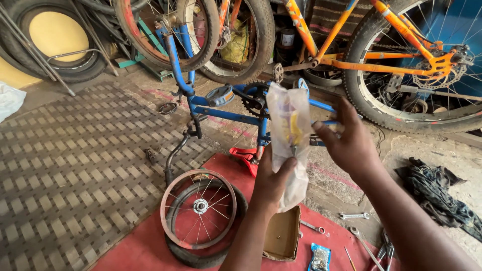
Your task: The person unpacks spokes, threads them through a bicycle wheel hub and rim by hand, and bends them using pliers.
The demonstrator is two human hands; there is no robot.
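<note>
My left hand (271,179) grips a clear plastic bag (288,125) from below, with small yellow and dark parts showing inside it. My right hand (349,143) is beside the bag's right edge, fingers curled at its side and touching it. Behind the bag stands a small blue bicycle frame (221,113), upside down on the ground. A small red-rimmed wheel (199,207) lies flat on a loose black tyre (201,256), to the left of my left forearm.
Under my arms lie a red mat (145,246), an open cardboard box (282,235), a small packet of parts (319,257), spanners (354,216) and pliers (386,248). An orange bicycle (401,60) leans at the back right. A black cloth (442,195) is at right, a patterned mat (65,170) at left.
</note>
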